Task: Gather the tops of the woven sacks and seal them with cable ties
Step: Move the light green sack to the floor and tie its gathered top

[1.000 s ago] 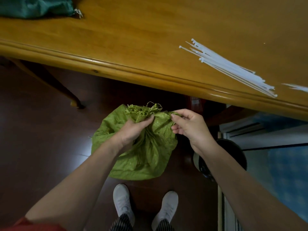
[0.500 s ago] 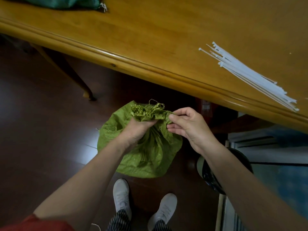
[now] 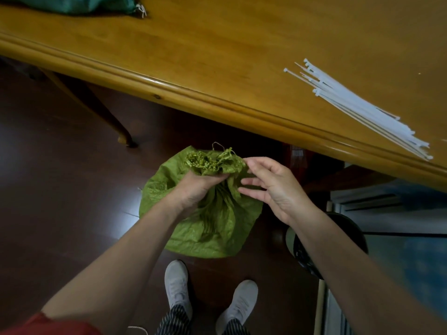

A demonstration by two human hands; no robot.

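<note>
**Sack Neck Bunched in One Hand, No Tie on It Yet**

The green woven sack sat on the dark floor just in front of the person's shoes, below the edge of the wooden counter. Its gathered top, frayed into loose strands, stood up out of the left hand, whose fingers were curled round the pleated neck just beneath the fringe. The right hand hung just beside the neck with its fingers spread and relaxed, gripping nothing. Whether its forefinger brushed the fabric could not be told.

The cable ties lay in a loose white bundle on the counter, well apart from the sack and above it, to the right. A second sack, darker green, lay at the counter's far left corner.

The main risk, as I judged it, was the neck splaying. Only one hand held the pleats, and a reach up for a tie could slacken that grip and let folds slip out. A tie set too high, among the frayed strands rather than on the tight pleats, would probably slide off. Pulling one tie from the bundle with one hand could also drag several over the counter's edge.
</note>
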